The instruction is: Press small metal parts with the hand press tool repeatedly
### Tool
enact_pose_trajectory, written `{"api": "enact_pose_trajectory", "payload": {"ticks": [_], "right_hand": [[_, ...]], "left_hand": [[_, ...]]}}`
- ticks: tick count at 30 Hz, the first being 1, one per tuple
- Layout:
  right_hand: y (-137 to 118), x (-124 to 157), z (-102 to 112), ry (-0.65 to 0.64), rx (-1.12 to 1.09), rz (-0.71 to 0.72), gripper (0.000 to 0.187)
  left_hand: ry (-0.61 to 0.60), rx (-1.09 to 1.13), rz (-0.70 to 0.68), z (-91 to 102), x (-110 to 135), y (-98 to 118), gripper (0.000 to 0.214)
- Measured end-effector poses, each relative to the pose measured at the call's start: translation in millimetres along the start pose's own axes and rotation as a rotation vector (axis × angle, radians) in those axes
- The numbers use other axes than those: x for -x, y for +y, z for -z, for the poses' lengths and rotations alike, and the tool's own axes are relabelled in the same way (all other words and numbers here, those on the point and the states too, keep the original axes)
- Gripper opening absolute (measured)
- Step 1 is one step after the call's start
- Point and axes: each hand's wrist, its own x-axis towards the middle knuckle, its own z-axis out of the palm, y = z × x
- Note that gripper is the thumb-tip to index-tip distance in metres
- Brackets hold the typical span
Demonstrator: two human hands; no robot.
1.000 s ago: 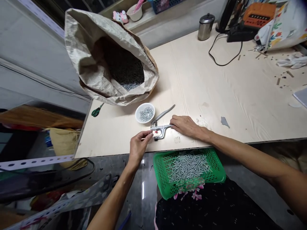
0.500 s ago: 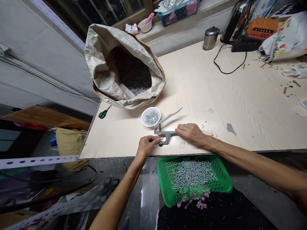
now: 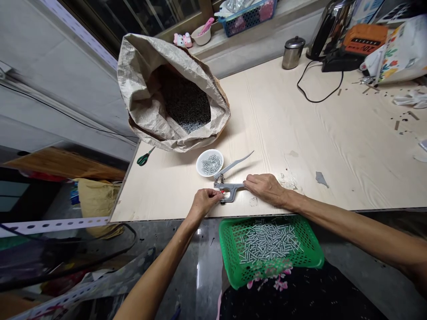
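Grey snap-fastener pliers (image 3: 233, 187) lie on the table near its front edge, the upper handle raised and a coil spring below its pivot. My right hand (image 3: 265, 188) is closed around the end of the lower handle. At the jaws, beside a small red part, my left hand (image 3: 202, 202) pinches with thumb and fingertips. What sits between those fingertips is too small to make out. Just behind the pliers stands a white bowl (image 3: 199, 167) of short silvery spring-like pieces. Below the table edge, a green basket (image 3: 227, 260) on my lap holds many similar pieces.
A large open woven sack (image 3: 142, 106) of small metal pieces stands at the back left. Green-handled scissors (image 3: 143, 159) lie left of the bowl. Farther back are a metal canister (image 3: 293, 53), a black cord (image 3: 320, 101) and an orange box (image 3: 363, 40).
The pliers and both hands have shifted very slightly toward me in the picture. Both grips look the same, and the upper handle stays raised.
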Motion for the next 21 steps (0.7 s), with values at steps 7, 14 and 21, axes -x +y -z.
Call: {"api": "enact_pose_trajectory", "payload": {"ticks": [7, 14, 21], "right_hand": [[-2, -1, -2, -0.052, -0.013, -0.010, 0.030], [-4, -3, 2, -0.109, -0.120, -0.045, 0.025], [-10, 2, 6, -0.144, -0.185, -0.012, 0.024]], "left_hand": [[-0.287, 0.117, 0.072, 10.9, -4, 3, 0.026], [-0.435, 0.104, 0.221, 14.5, -3, 7, 0.036], [-0.449, 0.035, 0.368, 8.9, 5, 12, 0.043]]}}
